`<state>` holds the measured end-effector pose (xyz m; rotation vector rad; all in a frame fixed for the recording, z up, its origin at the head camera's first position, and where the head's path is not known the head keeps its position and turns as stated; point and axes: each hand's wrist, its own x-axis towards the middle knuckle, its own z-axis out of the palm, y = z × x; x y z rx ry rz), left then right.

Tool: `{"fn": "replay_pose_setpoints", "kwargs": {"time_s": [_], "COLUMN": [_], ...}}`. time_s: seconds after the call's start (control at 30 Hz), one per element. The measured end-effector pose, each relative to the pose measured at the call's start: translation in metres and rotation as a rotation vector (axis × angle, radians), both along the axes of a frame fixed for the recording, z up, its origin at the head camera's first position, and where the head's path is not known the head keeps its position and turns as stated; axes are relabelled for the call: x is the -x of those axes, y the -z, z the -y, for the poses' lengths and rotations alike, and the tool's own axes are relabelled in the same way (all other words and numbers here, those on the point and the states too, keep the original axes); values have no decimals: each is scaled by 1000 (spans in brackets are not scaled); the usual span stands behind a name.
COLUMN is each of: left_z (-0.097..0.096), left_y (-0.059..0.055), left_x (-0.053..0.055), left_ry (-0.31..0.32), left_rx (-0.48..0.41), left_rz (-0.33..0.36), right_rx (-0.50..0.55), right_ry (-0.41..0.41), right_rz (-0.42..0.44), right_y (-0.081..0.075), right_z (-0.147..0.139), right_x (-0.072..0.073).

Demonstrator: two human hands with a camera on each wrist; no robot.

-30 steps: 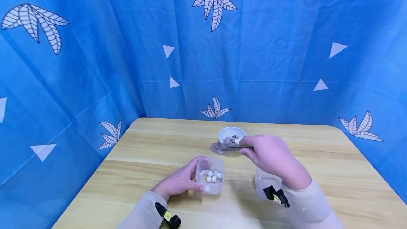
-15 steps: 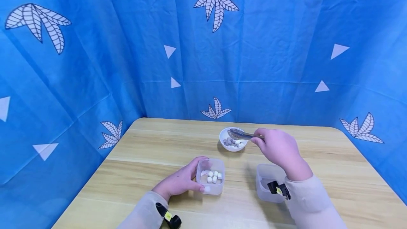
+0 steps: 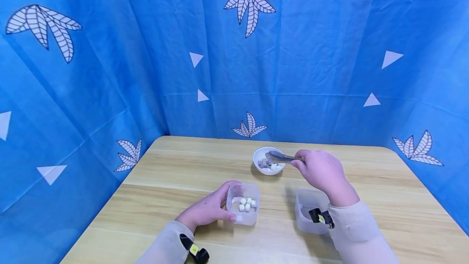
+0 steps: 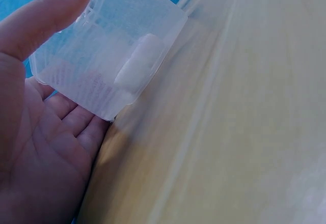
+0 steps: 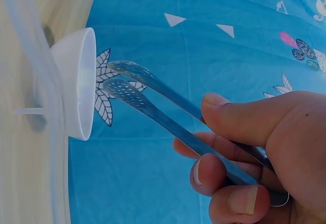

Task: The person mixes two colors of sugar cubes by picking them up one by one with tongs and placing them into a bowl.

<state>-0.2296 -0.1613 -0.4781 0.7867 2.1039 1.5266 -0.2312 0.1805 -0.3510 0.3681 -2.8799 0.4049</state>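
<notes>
My left hand (image 3: pixel 209 207) grips the side of a frosted plastic container (image 3: pixel 243 219), which stands on the table. Several small white marshmallow-like pieces (image 3: pixel 247 207) lie on its bottom; through its wall in the left wrist view, some white pieces (image 4: pixel 138 63) show blurred. Metal tongs (image 3: pixel 283 157) are held in my right hand (image 3: pixel 324 174), between thumb and fingers. Over the white bowl (image 3: pixel 258 169) hover the tongs' perforated tips, slightly apart, with nothing visible between them in the right wrist view. Greyish and white cubes (image 3: pixel 264 163) fill the bowl's bottom.
A second frosted container (image 3: pixel 304 224) stands on the right under my right forearm, which partly covers it. The wooden table (image 3: pixel 176 166) ends at a blue patterned curtain (image 3: pixel 311 72) behind and at the sides.
My right hand has moved the tongs from in front of the bowl to above it, then slightly lower and to the right. The left hand and its container have stayed put.
</notes>
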Motion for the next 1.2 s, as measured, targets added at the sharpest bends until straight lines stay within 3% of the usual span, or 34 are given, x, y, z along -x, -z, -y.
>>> {"fn": "replay_pose_setpoints", "kwargs": {"time_s": [0.4, 0.63, 0.87, 1.2], "left_z": [0, 0, -1, -1], "left_y": [2, 4, 3, 0], "left_x": [1, 2, 2, 1], "left_ry": [4, 19, 23, 21], "left_rx": [-3, -19, -15, 6], "left_rz": [-10, -18, -30, -37], "right_rx": [29, 49, 7, -64], "right_ry": [-42, -182, -346, -458], "right_rz": [6, -27, -48, 14], "right_y": [-7, -15, -18, -13], "right_z": [0, 6, 17, 41], "right_x": [-7, -18, -31, -40]}}
